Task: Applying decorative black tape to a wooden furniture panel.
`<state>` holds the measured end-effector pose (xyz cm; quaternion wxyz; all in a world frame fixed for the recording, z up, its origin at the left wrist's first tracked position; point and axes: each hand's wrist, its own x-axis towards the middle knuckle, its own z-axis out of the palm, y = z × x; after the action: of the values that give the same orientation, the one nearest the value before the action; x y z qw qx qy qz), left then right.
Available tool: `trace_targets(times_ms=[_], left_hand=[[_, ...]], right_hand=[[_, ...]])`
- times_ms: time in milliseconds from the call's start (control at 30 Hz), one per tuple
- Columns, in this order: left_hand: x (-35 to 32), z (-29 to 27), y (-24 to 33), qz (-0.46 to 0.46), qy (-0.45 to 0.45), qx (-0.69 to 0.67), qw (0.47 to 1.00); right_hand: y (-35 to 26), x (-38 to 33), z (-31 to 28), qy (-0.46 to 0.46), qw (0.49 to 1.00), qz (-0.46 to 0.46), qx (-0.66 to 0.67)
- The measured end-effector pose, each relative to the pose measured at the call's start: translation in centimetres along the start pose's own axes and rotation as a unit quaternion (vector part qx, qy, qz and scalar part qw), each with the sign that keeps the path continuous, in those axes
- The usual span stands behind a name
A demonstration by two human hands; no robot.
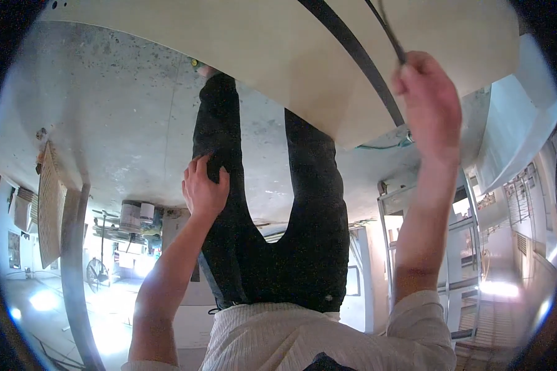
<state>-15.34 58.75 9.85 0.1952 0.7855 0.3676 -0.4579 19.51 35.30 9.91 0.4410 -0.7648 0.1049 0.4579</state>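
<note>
Nearest you, your ribbed cream shirt [272,337] fills the lower edge, and both forearms rise out of it. Your left hand [203,188] rests flat on the left thigh of your dark trousers [278,247], fingers loosely curled against the cloth and holding nothing. Your right hand [428,102] is raised well above it and away to the right, closed in a fist around 1 thin dark rod or cord [390,31]; you cannot tell from here which it is.

That thin piece runs up and slightly left from your fist, out past the top edge. Just beside it lies a wider dark strap [356,55], its long axis slanting from the upper middle down to the right, ending near a small metal fitting below your wrist. Both lie across a broad pale board [260,55] that spans the top of the view. So the strap sits just left of your right hand, which is far nearer to it than the left.

Farther off lie a speckled concrete floor [111,117], a metal shelving frame [439,222] at right, and a standing fan [96,269] at left. What the shelves hold is too blurred to tell.
</note>
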Motion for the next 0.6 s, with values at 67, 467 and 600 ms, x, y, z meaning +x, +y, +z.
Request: trace_targets(times_ms=[67,467,600], left_hand=[[0.0,-0.2,-0.1,0.001,-0.005,0.005,1.000],[0.2,-0.6,1.4,0.025,0.011,0.006,1.000],[-0.3,-1.1,-1.3,0.011,0.033,0.053,0.998]], right_hand=[[0.0,-0.6,-1.7,0.053,0.996,-0.012,0.066],[32.4,-14.5,-22.5,0.135,0.686,-0.022,-0.715],[43.9,-21.4,-18.6,-0.084,0.669,0.269,-0.687]])
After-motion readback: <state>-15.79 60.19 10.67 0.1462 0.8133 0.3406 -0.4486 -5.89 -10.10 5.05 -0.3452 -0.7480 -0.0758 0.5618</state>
